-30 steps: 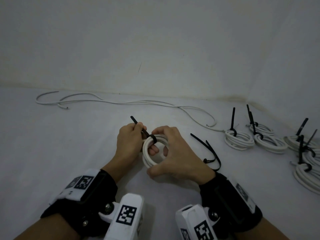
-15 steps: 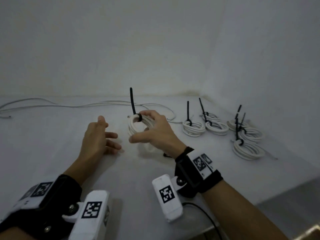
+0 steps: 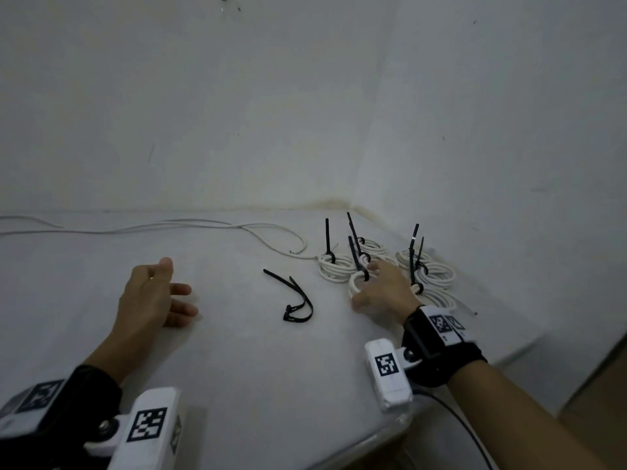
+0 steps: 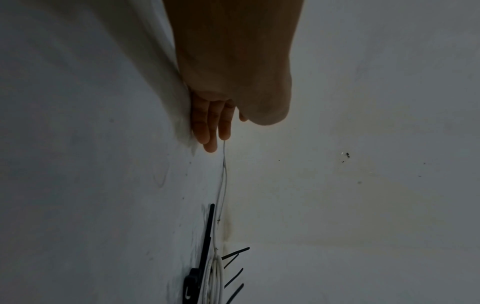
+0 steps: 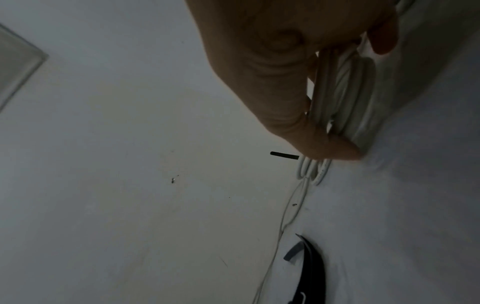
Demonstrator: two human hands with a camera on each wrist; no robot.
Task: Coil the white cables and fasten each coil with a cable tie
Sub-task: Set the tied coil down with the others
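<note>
Head view: right hand [image 3: 383, 293] rests on a tied coil [image 3: 356, 283] at the right of the table [image 3: 254, 368], thumb and fingers curled round its turns; the right wrist view shows the thumb [image 5: 298, 123] pressed against the white loops [image 5: 345, 98]. A black tie [image 3: 356, 257] stands up from this coil. Just beyond and to the right lie more tied coils [image 3: 334, 269], ties upright, crowded near the far right corner. Left hand [image 3: 149, 296] lies on the table at the left, fingers loose and holding nothing. Between the hands lie spare ties [image 3: 295, 300]. A loose cable [image 3: 190, 225] runs along the far edge by the wall.
</note>
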